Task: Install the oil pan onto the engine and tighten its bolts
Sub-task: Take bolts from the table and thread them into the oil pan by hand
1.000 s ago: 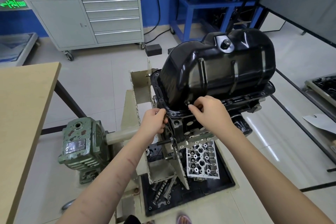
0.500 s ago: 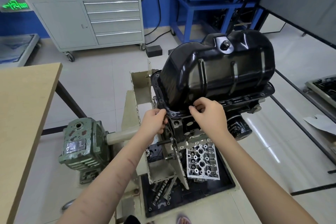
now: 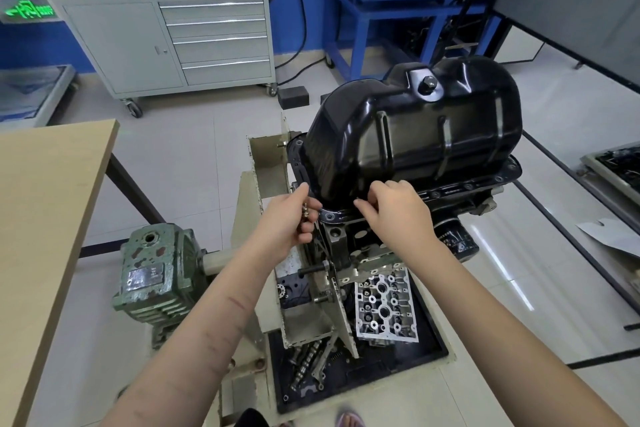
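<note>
2 hands work at the near corner of the oil pan, which sits upside down on the engine in the centre of the frame, its flange resting on the block. the left hand is curled around what look like small bolts, just beside the flange corner. the right hand has its fingertips pinched together at the flange edge – most likely on a bolt being started by feel, though the bolt itself is hidden under the fingers.

judging from the open hole at the near corner and the holes along the left rim, few fasteners are seated yet, so the pan is loosely located. the risks follow from that: a bolt started at a tilt could cross-thread in the block; a nudge from either wrist could slide the pan so the holes no longer line up; and a bolt slipping from the loose left-hand grip would drop into the parts tray in the lower centre – among the cylinder head and scattered pieces – where it would be hard to find.
</note>
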`<move>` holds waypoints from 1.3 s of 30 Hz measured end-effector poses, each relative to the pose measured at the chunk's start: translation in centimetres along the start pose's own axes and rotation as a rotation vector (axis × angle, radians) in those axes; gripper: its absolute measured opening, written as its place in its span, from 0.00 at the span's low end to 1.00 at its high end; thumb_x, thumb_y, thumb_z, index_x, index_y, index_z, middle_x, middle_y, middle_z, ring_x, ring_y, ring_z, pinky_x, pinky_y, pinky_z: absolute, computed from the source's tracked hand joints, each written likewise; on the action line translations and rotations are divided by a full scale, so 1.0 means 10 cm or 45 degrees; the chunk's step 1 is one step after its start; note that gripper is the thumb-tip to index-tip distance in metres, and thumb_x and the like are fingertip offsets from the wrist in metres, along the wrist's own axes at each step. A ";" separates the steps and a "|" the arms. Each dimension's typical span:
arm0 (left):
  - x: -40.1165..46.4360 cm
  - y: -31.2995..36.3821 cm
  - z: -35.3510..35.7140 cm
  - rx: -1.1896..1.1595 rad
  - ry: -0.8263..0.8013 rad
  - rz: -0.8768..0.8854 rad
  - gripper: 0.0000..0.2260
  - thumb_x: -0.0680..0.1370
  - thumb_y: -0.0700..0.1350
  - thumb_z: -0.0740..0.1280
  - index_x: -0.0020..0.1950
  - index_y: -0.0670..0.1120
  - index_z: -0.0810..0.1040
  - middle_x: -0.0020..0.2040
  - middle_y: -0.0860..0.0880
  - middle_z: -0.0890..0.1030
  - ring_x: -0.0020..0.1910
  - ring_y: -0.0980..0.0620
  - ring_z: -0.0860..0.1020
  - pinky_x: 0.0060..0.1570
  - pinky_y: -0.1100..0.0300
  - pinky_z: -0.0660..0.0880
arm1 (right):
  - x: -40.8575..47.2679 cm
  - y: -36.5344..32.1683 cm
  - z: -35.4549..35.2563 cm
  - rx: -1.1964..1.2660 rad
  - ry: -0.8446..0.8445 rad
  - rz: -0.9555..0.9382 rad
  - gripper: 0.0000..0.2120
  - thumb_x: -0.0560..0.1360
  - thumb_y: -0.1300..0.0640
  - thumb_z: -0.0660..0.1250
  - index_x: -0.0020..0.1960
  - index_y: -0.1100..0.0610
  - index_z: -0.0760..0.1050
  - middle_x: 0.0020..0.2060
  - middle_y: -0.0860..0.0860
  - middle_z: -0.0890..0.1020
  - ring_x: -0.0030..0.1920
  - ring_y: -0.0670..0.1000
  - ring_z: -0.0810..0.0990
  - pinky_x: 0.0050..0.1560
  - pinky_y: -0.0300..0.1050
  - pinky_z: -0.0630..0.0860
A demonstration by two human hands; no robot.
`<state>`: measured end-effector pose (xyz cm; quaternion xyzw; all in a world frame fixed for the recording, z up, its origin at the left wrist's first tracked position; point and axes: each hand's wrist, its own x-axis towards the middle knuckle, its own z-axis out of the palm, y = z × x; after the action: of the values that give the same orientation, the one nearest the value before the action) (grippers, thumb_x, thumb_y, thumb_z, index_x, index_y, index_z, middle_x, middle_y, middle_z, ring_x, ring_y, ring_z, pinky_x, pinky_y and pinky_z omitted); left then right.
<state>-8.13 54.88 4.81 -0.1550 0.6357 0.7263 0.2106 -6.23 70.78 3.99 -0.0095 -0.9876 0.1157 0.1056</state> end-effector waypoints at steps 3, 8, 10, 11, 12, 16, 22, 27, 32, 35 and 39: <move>-0.04 -0.03 0.05 -0.125 -0.046 -0.085 0.17 0.82 0.48 0.55 0.37 0.41 0.71 0.20 0.51 0.69 0.17 0.58 0.62 0.18 0.70 0.58 | -0.03 0.01 -0.01 0.060 0.026 0.017 0.13 0.77 0.48 0.61 0.53 0.58 0.74 0.45 0.51 0.79 0.51 0.51 0.72 0.38 0.42 0.66; -0.06 -0.03 0.08 -0.236 -0.078 -0.137 0.16 0.82 0.48 0.56 0.38 0.41 0.71 0.20 0.52 0.69 0.17 0.58 0.63 0.17 0.70 0.59 | -0.04 0.04 -0.03 0.135 -0.032 -0.060 0.13 0.78 0.53 0.61 0.56 0.57 0.77 0.48 0.52 0.79 0.54 0.51 0.72 0.46 0.43 0.70; -0.06 -0.02 0.10 -0.315 -0.110 -0.164 0.17 0.82 0.48 0.55 0.39 0.40 0.72 0.20 0.51 0.71 0.17 0.58 0.65 0.17 0.70 0.62 | -0.01 0.06 -0.05 0.169 -0.097 -0.060 0.12 0.78 0.55 0.61 0.56 0.59 0.76 0.49 0.53 0.79 0.55 0.52 0.71 0.51 0.44 0.69; -0.07 -0.02 0.11 -0.355 -0.125 -0.176 0.17 0.82 0.47 0.55 0.39 0.39 0.73 0.21 0.50 0.72 0.17 0.57 0.67 0.18 0.69 0.64 | 0.00 0.07 -0.06 0.153 -0.115 -0.055 0.12 0.78 0.55 0.61 0.55 0.60 0.76 0.49 0.53 0.79 0.55 0.53 0.72 0.50 0.44 0.69; -0.08 -0.02 0.12 -0.401 -0.138 -0.191 0.17 0.82 0.47 0.55 0.40 0.38 0.74 0.22 0.49 0.74 0.18 0.57 0.69 0.19 0.68 0.67 | 0.00 0.07 -0.06 0.113 -0.114 -0.047 0.12 0.78 0.53 0.60 0.54 0.60 0.75 0.48 0.54 0.78 0.54 0.53 0.72 0.48 0.43 0.69; -0.10 0.01 0.13 -0.634 -0.211 -0.279 0.18 0.82 0.45 0.54 0.42 0.36 0.76 0.29 0.42 0.81 0.23 0.51 0.79 0.24 0.62 0.77 | -0.02 0.03 -0.05 -0.116 -0.069 -0.028 0.17 0.79 0.46 0.56 0.52 0.60 0.73 0.48 0.53 0.77 0.54 0.52 0.72 0.40 0.42 0.66; -0.12 0.02 0.09 -0.730 -0.222 -0.311 0.17 0.82 0.44 0.53 0.45 0.35 0.76 0.32 0.40 0.82 0.27 0.48 0.81 0.28 0.57 0.79 | -0.01 0.06 -0.07 0.133 -0.116 -0.049 0.13 0.77 0.52 0.61 0.55 0.59 0.75 0.47 0.53 0.79 0.54 0.52 0.72 0.47 0.43 0.69; -0.11 0.01 0.10 -0.736 -0.201 -0.321 0.17 0.82 0.44 0.53 0.45 0.35 0.76 0.33 0.40 0.82 0.28 0.47 0.82 0.28 0.56 0.79 | -0.01 0.02 -0.02 -0.109 -0.009 -0.066 0.17 0.78 0.45 0.58 0.50 0.59 0.74 0.43 0.52 0.78 0.50 0.52 0.73 0.37 0.42 0.65; -0.10 -0.02 0.06 -0.712 -0.207 -0.320 0.17 0.82 0.44 0.53 0.46 0.35 0.76 0.34 0.40 0.83 0.32 0.46 0.82 0.35 0.53 0.80 | -0.07 0.09 -0.03 0.059 -0.010 -0.042 0.16 0.78 0.47 0.59 0.52 0.59 0.76 0.45 0.52 0.79 0.51 0.52 0.74 0.39 0.43 0.68; -0.09 -0.02 0.07 -0.700 -0.198 -0.317 0.17 0.82 0.44 0.52 0.46 0.35 0.76 0.34 0.40 0.83 0.38 0.46 0.81 0.43 0.49 0.76 | -0.07 0.09 -0.06 0.301 -0.055 -0.023 0.11 0.77 0.57 0.61 0.55 0.57 0.77 0.46 0.51 0.80 0.52 0.51 0.75 0.49 0.45 0.72; -0.10 -0.03 0.08 -0.712 -0.216 -0.326 0.17 0.82 0.44 0.52 0.46 0.35 0.76 0.34 0.40 0.83 0.41 0.45 0.79 0.47 0.48 0.73 | -0.07 0.06 -0.04 0.319 -0.071 -0.022 0.09 0.77 0.59 0.61 0.54 0.59 0.76 0.46 0.51 0.79 0.51 0.51 0.74 0.49 0.44 0.71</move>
<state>-7.09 55.57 5.19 -0.2245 0.3671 0.8508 0.3017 -5.44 71.46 4.03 0.0154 -0.9680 0.2374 0.0794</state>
